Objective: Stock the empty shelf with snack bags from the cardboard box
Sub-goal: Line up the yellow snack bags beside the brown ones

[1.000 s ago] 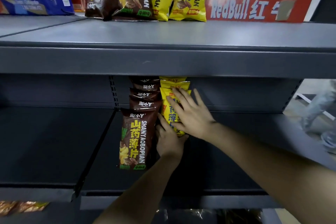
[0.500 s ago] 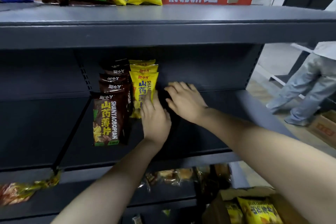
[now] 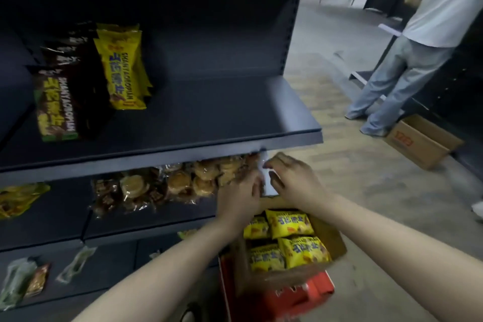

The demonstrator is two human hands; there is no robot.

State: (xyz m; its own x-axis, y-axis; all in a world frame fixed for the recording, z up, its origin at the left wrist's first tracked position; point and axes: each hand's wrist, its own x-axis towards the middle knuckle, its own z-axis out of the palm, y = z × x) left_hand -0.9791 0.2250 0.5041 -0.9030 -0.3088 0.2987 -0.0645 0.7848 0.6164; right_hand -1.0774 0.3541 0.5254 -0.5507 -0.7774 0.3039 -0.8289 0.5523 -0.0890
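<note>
Dark metal shelf point(image 3: 209, 112), mostly bare; wood-look floor point(image 3: 339, 165) right of it; both hands below its edge, grip unclear.

Clear-wrapped pastries point(image 3: 183, 185) on shelf below mine; bystander in jeans point(image 3: 407, 60) standing beside second cardboard box point(image 3: 420, 141).

- Yellow plastic snack bags point(image 3: 287, 240) are lying in the open brown cardboard box point(image 3: 332, 238), just below the fingers point(image 3: 277, 165).
- Upright yellow and brown snack bags point(image 3: 120, 68) are standing on the dark metal shelf point(image 3: 222, 112), above and left of the fingers.
</note>
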